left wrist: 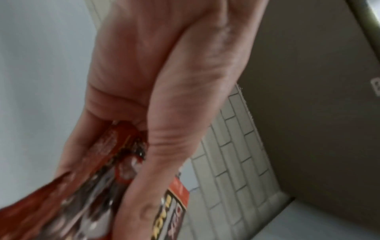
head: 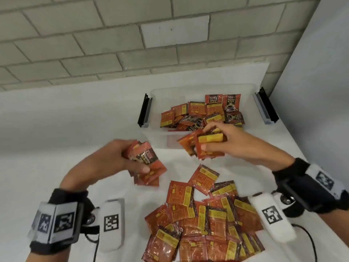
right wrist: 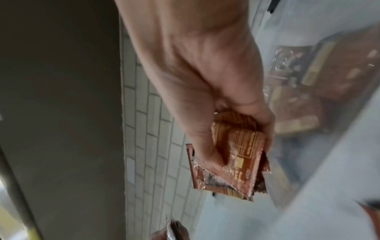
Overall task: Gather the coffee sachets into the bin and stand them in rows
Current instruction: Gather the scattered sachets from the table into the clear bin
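Observation:
A clear plastic bin (head: 158, 95) stands on the white table and holds several red coffee sachets (head: 200, 114); two of them (head: 222, 100) stand upright at its back right. My left hand (head: 120, 157) grips a bunch of sachets (head: 147, 167) left of and in front of the bin; the left wrist view shows that bunch (left wrist: 107, 186) between thumb and fingers. My right hand (head: 222, 140) grips another bunch (head: 205, 146) at the bin's near wall, seen close in the right wrist view (right wrist: 236, 154). A loose pile of sachets (head: 204, 224) lies on the table near me.
Black and grey latch handles (head: 144, 110) (head: 265, 105) stick out at both ends of the bin. A brick wall (head: 132, 35) rises behind the table, and a pale wall (head: 321, 91) closes the right side. A black cable (head: 309, 237) runs under my right wrist.

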`<action>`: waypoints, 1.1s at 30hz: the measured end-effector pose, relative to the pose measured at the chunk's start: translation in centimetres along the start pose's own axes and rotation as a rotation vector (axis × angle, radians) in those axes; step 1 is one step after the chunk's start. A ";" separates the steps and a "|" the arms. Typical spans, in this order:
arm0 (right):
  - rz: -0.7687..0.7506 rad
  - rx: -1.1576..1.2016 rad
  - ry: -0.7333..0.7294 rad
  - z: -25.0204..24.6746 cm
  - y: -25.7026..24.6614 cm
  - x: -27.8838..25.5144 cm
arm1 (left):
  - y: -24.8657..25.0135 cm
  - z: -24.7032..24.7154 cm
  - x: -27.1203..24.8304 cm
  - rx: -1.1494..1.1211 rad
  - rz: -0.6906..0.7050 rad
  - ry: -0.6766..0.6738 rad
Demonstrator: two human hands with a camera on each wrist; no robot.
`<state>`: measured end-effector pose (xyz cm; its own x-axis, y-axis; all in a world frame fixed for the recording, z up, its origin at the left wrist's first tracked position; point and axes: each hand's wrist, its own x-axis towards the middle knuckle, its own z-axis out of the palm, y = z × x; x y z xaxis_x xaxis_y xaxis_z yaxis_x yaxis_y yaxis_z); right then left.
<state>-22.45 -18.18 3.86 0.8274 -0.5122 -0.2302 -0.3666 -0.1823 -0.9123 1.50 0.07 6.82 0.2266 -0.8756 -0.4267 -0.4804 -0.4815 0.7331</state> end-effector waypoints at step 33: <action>0.080 -0.257 0.361 -8.0 1.2 5.4 | 11.0 0.3 15.4 0.094 -0.074 0.193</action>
<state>-21.82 -27.92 4.21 0.6075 -0.7849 -0.1218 -0.5545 -0.3094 -0.7725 -0.54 -18.73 8.20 0.4178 -0.8335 -0.3615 -0.5315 -0.5470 0.6468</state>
